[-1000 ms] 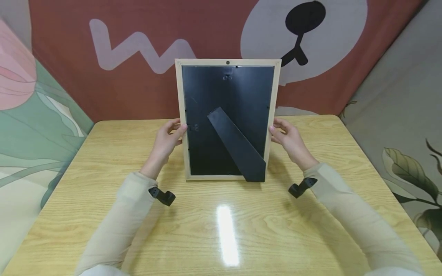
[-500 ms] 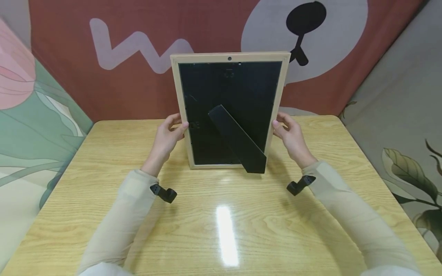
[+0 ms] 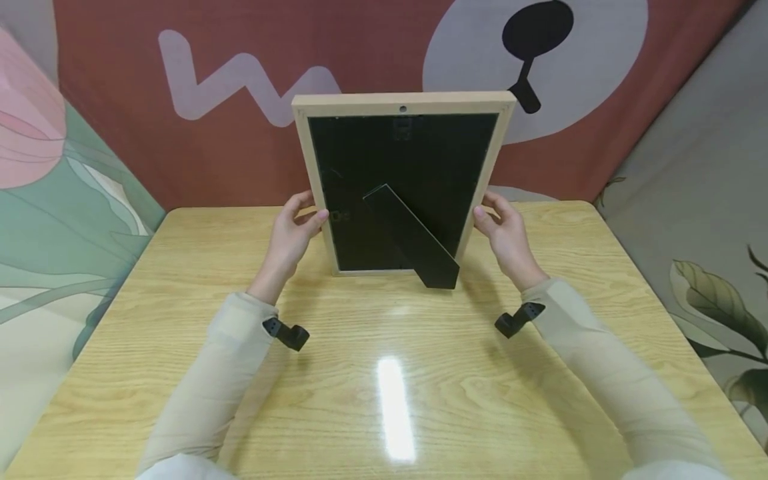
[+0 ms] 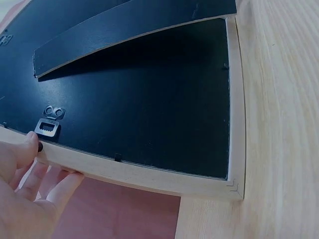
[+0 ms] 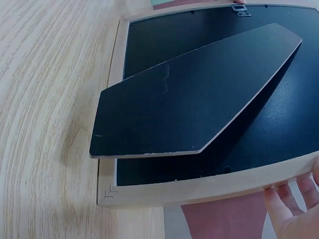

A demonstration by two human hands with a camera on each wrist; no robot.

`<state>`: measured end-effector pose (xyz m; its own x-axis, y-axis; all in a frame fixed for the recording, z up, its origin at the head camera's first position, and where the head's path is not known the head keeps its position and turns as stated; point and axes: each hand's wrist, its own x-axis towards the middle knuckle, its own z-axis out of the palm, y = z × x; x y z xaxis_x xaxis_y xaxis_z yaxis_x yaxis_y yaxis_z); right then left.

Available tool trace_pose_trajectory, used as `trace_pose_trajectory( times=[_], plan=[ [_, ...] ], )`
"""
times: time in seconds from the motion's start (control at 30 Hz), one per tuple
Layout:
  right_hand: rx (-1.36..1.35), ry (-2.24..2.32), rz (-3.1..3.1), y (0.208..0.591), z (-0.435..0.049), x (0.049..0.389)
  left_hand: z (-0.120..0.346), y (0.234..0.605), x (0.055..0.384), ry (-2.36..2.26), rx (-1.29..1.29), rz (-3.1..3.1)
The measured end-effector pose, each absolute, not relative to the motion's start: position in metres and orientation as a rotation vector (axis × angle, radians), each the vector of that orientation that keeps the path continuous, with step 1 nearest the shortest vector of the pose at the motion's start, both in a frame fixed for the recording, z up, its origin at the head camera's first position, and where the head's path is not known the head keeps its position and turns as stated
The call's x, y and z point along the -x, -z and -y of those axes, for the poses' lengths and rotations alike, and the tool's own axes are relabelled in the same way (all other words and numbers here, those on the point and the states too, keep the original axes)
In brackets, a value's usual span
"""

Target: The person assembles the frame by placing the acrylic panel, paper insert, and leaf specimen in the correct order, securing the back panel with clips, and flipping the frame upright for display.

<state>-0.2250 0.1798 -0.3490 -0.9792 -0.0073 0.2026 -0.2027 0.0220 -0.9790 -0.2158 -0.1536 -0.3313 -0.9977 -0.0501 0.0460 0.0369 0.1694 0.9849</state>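
A picture frame with a pale wood border stands near the table's far side, its black back facing me. Its top leans toward me. A black easel leg slants across the back down to the lower right, its foot swung out from the panel. My left hand pinches the left border, thumb in front and fingers behind, beside a metal hanger. On the opposite border, my right hand grips in the same way, fingers under the edge in the right wrist view. The front of the frame is hidden.
The light wood table extends in front and to both sides, with a bright reflection near the middle. A red cloth backdrop rises behind its far edge. Patterned cloths hang left and right.
Both hands have tilted the picture frame, its top coming toward me and its lower edge shifting away. The easel leg's foot has moved away with it. The grips look the same.
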Motion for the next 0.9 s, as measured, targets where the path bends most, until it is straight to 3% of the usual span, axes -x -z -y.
trace_pose_trajectory(
  times=[0.3, 0.57, 0.9],
  plan=[
    [-0.226, -2.092, 2.146, 0.346, -0.181, 0.225, 0.152, 0.315, 0.219, 1.875, 0.061, 2.275],
    [-0.068, -1.937, 2.082, 0.341, -0.174, 0.218, 0.149, 0.302, 0.219, 1.777, 0.086, 2.305],
    [-0.414, -1.536, 2.285, 0.339, -0.150, 0.192, 0.149, 0.302, 0.217, 1.751, 0.102, 2.332]
  ],
)
